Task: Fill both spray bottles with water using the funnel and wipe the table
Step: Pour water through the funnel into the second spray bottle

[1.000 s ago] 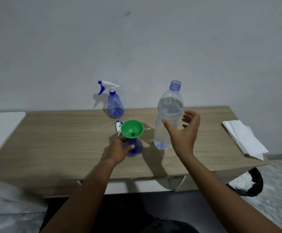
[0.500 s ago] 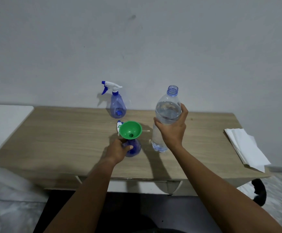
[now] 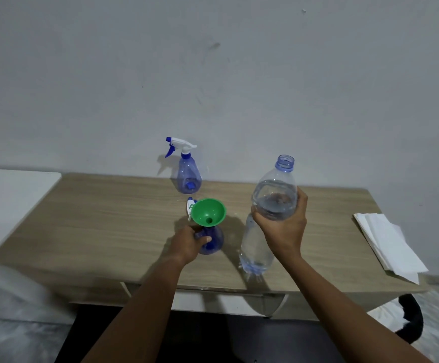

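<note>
Nearest the camera, two bare forearms reached out over the front edge of a wooden table [image 3: 95, 226]. The right hand [image 3: 282, 229] was wrapped around the middle of a clear water bottle [image 3: 274, 195], fingers curled round its far side and thumb on the left. The bottle had no cap, held water to about its shoulder, and leaned with its open neck towards the right. Its base looked to be off the table top, near the front edge, though that was hard to tell for certain.

Just left of it, the left hand [image 3: 187, 243] gripped the round body of a small blue spray bottle [image 3: 213, 242] standing on the table, with the thumb across its front. A green funnel [image 3: 208, 212] sat upright in this bottle's neck, its mouth facing up. Touching the funnel's far left rim, or just behind it, lay a white and blue spray head [image 3: 190, 205].

At the right end of the table lay a stack of white paper towels [image 3: 388, 242], well apart from the bottles.

Further back, close to the grey wall [image 3: 239, 74], stood a second blue spray bottle [image 3: 188, 174] with its spray head on and the nozzle pointing left.
</note>
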